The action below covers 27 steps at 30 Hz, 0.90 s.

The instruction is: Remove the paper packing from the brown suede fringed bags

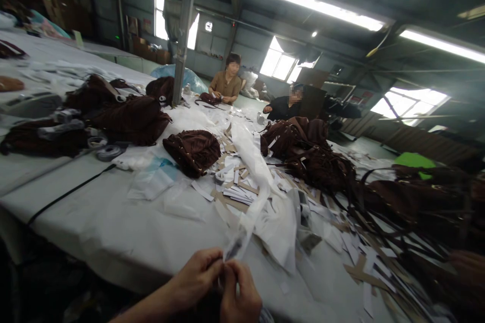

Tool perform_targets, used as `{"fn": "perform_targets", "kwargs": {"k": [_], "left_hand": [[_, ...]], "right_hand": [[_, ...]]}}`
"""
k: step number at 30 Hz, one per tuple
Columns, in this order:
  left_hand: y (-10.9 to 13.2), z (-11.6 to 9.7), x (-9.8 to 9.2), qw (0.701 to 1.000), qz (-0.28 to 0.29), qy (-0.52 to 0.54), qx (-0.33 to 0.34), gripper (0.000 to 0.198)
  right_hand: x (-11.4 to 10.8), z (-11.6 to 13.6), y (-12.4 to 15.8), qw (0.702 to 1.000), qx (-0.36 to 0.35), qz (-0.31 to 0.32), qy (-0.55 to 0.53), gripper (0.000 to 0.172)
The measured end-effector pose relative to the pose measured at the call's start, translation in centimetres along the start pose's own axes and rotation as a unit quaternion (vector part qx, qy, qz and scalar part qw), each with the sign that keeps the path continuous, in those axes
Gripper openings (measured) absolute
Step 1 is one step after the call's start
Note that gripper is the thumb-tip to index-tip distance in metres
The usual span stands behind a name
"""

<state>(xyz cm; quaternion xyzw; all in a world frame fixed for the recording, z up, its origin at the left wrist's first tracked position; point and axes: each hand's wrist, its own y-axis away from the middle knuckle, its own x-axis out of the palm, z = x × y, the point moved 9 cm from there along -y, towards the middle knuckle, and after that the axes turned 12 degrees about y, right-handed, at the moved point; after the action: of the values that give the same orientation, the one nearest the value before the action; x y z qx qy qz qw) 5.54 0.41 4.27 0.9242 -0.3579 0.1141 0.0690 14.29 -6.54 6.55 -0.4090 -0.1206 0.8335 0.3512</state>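
My left hand (197, 278) and my right hand (240, 292) meet at the table's near edge, fingers pinched together. Between them they grip the near end of a long white translucent plastic strip (252, 217), which stretches away over the table. A small dark patch shows through the plastic just beyond my fingertips. Beyond my hands lie loose white paper strips (238, 194) and grey-brown card pieces. A brown gathered bag (193, 151) with metal studs rests left of the plastic strip.
Brown bags (129, 118) are heaped at the left, more (303, 149) at the right. A black cord (71, 197) crosses the left table edge. A metal post (184, 35) rises from the table (113, 232). Two people (226, 83) (284, 108) sit at the far side.
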Motion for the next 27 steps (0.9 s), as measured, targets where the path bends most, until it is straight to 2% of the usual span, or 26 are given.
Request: {"fn": "perform_targets", "kwargs": {"k": [2,3,6,8,11,14,17,20,23,27], "left_hand": [[0.2,-0.6,0.5,0.998,0.059,0.004,0.000,0.028],[0.6,-0.6,0.1,0.998,0.063,-0.010,-0.004,0.031],[2.9,0.5,-2.2,0.996,0.029,-0.081,-0.027,0.039],[4.7,1.2,-2.6,0.993,0.040,-0.113,-0.021,0.037],[6.4,1.9,-2.1,0.994,0.053,-0.094,-0.013,0.037],[6.7,1.7,-1.8,0.997,0.033,-0.065,-0.017,0.043],[6.2,0.3,-1.4,0.995,0.057,-0.082,0.010,0.046],[5.8,-0.5,-1.9,0.992,0.060,-0.112,0.026,0.042],[5.4,0.3,-2.5,0.989,0.048,-0.138,-0.001,0.037],[4.1,1.3,-2.6,0.984,0.004,-0.176,-0.007,0.034]], "right_hand": [[-0.3,-1.9,-0.7,0.998,0.061,0.020,-0.009,0.031],[-0.2,-2.7,-0.9,0.996,0.083,0.031,-0.013,0.031],[0.2,-4.0,-1.0,0.991,0.118,0.056,-0.028,0.032],[0.5,-4.0,-1.0,0.988,0.127,0.068,-0.047,0.032],[0.9,-2.9,-1.4,0.986,0.120,0.090,-0.077,0.031],[0.9,-1.1,-2.3,0.986,0.096,0.103,-0.088,0.030],[0.9,0.4,-3.1,0.988,0.059,0.120,-0.078,0.027],[1.0,1.3,-3.3,0.990,0.019,0.128,-0.050,0.024],[1.1,1.8,-2.4,0.994,-0.038,0.103,-0.018,0.023],[2.2,3.0,1.0,0.986,-0.143,0.087,0.012,0.027]]}}
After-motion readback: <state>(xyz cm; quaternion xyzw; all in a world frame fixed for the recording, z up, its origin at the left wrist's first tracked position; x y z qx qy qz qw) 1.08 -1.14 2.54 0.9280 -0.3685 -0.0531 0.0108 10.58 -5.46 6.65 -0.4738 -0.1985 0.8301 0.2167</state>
